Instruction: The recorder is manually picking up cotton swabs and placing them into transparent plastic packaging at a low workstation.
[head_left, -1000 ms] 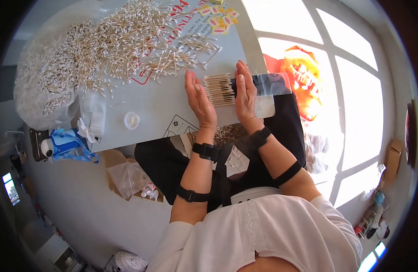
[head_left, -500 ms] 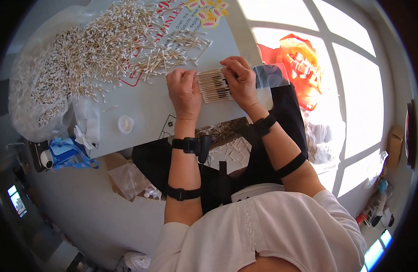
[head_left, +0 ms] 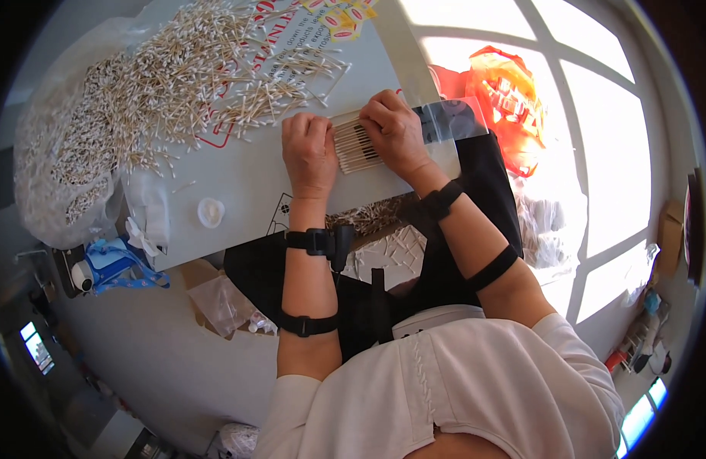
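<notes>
Lying side by side near the front edge of the table (head_left: 246, 180), toward its right, a row of cotton swabs (head_left: 351, 148) is flanked at both ends. The left end is met by the left hand (head_left: 307, 151), fingers curled and bunched; the right end is partly covered by the right hand (head_left: 396, 135), curled too. The hands are set apart, the row between them; whether either is clamped on the swabs cannot be told, fingertips being hidden. Just past the right hand, a clear plastic sheet (head_left: 469, 116) is seen jutting over the table's right edge! Across the table's far left, a great heap of loose swabs (head_left: 188, 73) is spread, bordered by a bulging clear bag (head_left: 33, 187). Toward the table's far right, yellow-and-white packets (head_left: 344, 18) are scattered. Near its front edge, a small white tub (head_left: 211, 213) is spotted. Beyond its right side, an orange-red bag (head_left: 514, 99) is lit brightly.
</notes>
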